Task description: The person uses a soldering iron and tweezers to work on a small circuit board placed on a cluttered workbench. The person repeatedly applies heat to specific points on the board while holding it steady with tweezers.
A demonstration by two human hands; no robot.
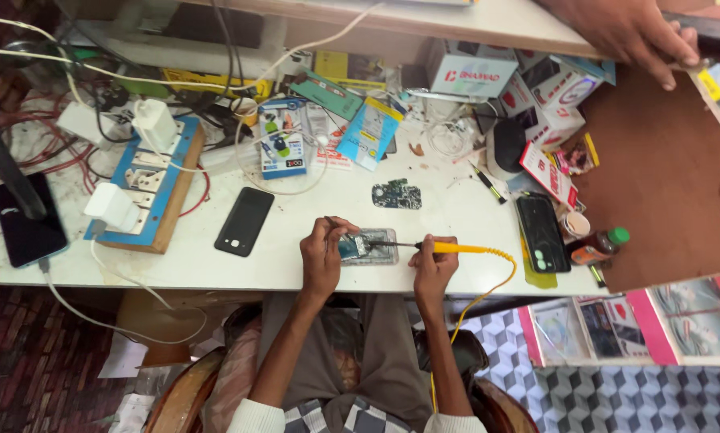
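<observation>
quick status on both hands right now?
Left hand: closed, pinching a thin tool over the opened phone.
Right hand: closed on the yellow-handled soldering iron, tip at the phone.

Black phone (244, 221), loose circuit board (397, 194)

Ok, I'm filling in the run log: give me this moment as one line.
left hand: steadies opened phone | right hand: grips yellow soldering iron, tip on phone | loose circuit board: on white table

counter (312, 216): smooth, matt white laminate, scuffed
iron (448, 248): glossy yellow plastic handle, thin metal tip
phone (244, 221): matt black plastic back
board (397, 194): bare green circuit
power strip (147, 188): blue face, wood edge
</observation>
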